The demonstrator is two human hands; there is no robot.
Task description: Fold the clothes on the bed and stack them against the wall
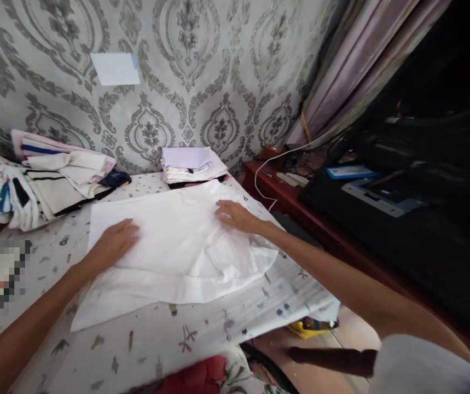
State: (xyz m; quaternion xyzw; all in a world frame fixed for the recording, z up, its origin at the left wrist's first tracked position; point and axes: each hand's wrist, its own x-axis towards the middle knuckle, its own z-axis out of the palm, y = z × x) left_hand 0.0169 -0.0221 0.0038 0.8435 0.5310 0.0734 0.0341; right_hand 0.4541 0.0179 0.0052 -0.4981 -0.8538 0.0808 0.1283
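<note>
A white cloth garment [169, 235] lies spread over the patterned sheet [136, 350], with wrinkles bunched toward its right side. My left hand [117, 241] rests on the garment's left part, fingers stretched out and slightly blurred. On its upper right part lies my right hand [237, 216], palm down with the fingers extended. Neither hand grips the fabric. The garment's lower edge fans out toward me in a loose flap.
A small folded stack [189, 164] with a lilac piece on top stands by the wall. Piled clothes [54, 180] lie at the left. To the right is a red-brown wooden table [255, 175] with a white cable [259, 186] and a large dark panel [415, 219].
</note>
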